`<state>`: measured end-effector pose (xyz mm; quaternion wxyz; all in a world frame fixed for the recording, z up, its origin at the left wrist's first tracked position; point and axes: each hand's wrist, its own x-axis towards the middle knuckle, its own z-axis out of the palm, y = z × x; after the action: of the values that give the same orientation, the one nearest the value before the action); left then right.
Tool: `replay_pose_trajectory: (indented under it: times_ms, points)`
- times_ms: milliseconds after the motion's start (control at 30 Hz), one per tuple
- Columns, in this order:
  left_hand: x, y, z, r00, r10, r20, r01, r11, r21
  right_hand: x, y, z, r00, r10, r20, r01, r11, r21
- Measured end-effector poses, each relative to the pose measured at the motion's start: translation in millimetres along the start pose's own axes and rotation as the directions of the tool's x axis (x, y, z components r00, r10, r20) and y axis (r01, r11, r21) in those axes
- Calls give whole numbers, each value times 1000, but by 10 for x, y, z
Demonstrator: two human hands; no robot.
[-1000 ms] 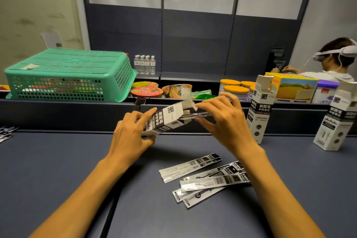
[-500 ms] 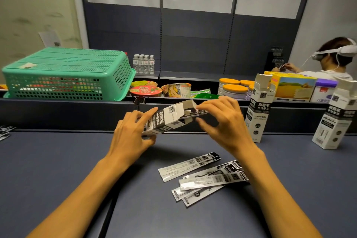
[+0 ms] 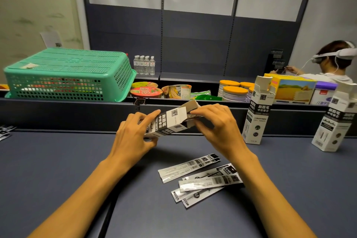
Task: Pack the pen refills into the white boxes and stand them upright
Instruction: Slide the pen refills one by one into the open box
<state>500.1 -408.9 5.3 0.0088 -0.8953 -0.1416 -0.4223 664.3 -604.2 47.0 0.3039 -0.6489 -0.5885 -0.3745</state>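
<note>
- The left hand (image 3: pixel 133 137) grips the lower end of a white box (image 3: pixel 170 121) above the dark table (image 3: pixel 58 170), fingers wrapped round it and the forefinger laid along its upper edge.
- The box lies tilted, its open end raised toward the right, flaps spread; printed on its black band are the Chinese characters 刷题笔 and 中性替芯, beside a small square logo and a barcode patch.
- The right hand (image 3: pixel 216 127) is at that open end, its fingertips pinched narrowly at the mouth; a thin dark strip shows there, but whether it is a refill I cannot tell.
- Below the grip, nearer the person, a loose pile of pen refills (image 3: pixel 201 179) in flat silver-and-black sleeves lies overlapping on the table; barcodes show on them, and "0.5" is readable on one.
- Right of the grip, a second white box (image 3: pixel 257 114) stands upright with its top flaps open, carrying the same 刷题笔 中性替芯 print and a "0.5" dot near its foot.
- Farther right, a third white box (image 3: pixel 336 121) stands slightly leaning at the frame edge.
- Beyond the grip, behind the table's raised edge: a green basket (image 3: pixel 67 75) turned upside down, small water bottles (image 3: pixel 144 64), instant noodle bowls (image 3: pixel 146 91) and orange-lidded tubs (image 3: pixel 234 91).
- At far right another person (image 3: pixel 336 63) wears a white headset.
</note>
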Motion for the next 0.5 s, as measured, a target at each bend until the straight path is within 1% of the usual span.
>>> replay_pose_trajectory:
  times_ms: [67,133,233,333,400,500]
  points:
    - [3,7,6,1000,4,1,-4,1000,-3,-10,46,-27,999,44,-26,-43,999,32]
    - [2,17,10,1000,10,5,-10,1000,-5,-34,63,-12,999,44,-31,-43,998,44]
    - [-5,37,15,1000,23,12,-23,1000,-13,-44,-12,69,1000,-8,-8,8,999,39]
    - [-7,48,20,999,34,18,-34,999,-20,-26,-73,128,997,-65,44,64,998,24]
    - [-5,33,18,999,31,15,-30,999,-16,-9,-53,96,999,-27,41,24,998,55]
    - [-5,13,10,1000,22,12,-22,1000,-14,-13,16,1,998,57,-39,-53,993,105]
